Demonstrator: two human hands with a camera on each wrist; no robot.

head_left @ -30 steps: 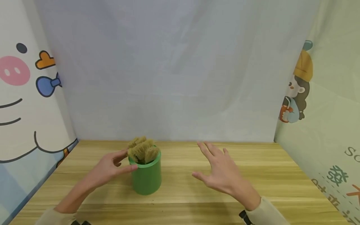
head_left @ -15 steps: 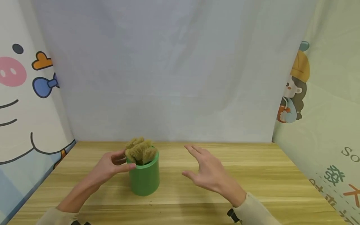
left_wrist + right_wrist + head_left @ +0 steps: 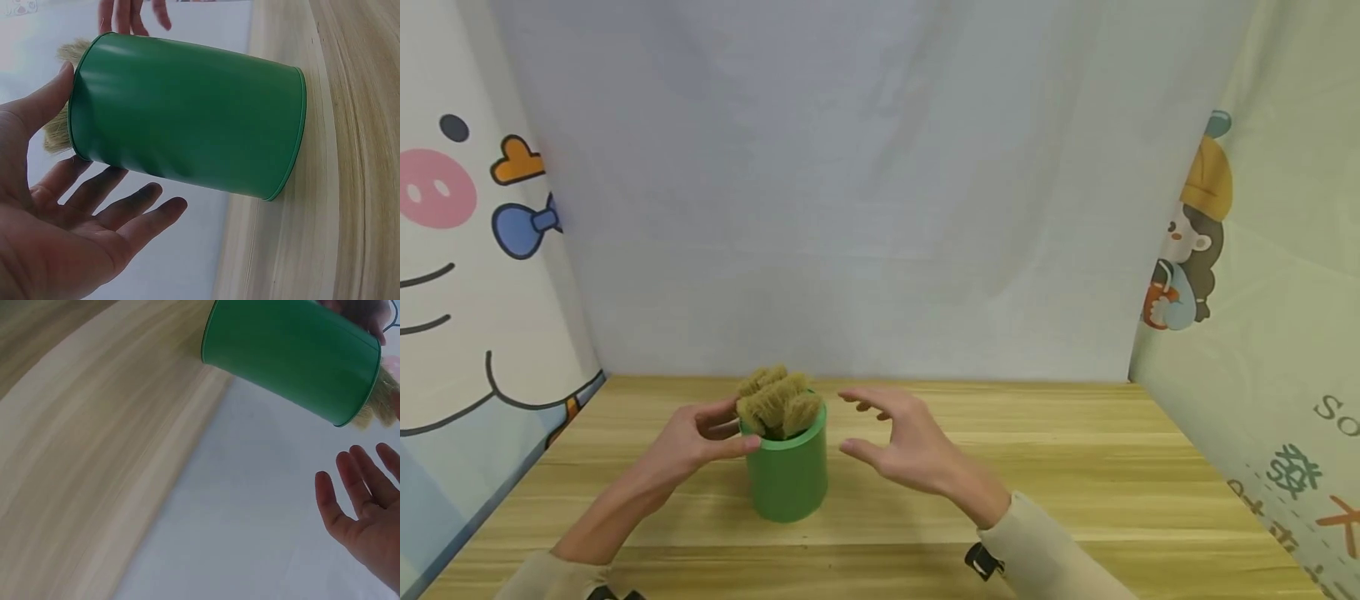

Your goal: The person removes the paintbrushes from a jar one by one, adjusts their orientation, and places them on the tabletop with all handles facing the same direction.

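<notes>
A green cylindrical pot (image 3: 787, 479) stands upright on the wooden table, left of centre in the head view. Tan, bristly tufts (image 3: 781, 403) stick out of its top; their kind is unclear. At the pot's left side, my left hand (image 3: 688, 437) has its thumb by the near rim and its fingers toward the far side. In the left wrist view, the loosely spread fingers (image 3: 140, 228) lie beside the pot wall (image 3: 187, 119). My right hand (image 3: 910, 442) hovers a short way right of the pot, thumb and fingers apart, holding nothing.
The wooden table (image 3: 1037, 467) reaches back to a plain pale curtain (image 3: 865, 200). Printed cartoon curtains flank it at the left (image 3: 445, 333) and the right (image 3: 1285, 292). Each wrist wears a dark strap (image 3: 981, 560).
My right hand has moved left, much closer to the pot. My left hand and the pot have kept their places, apart from a slight shift of the whole view.
</notes>
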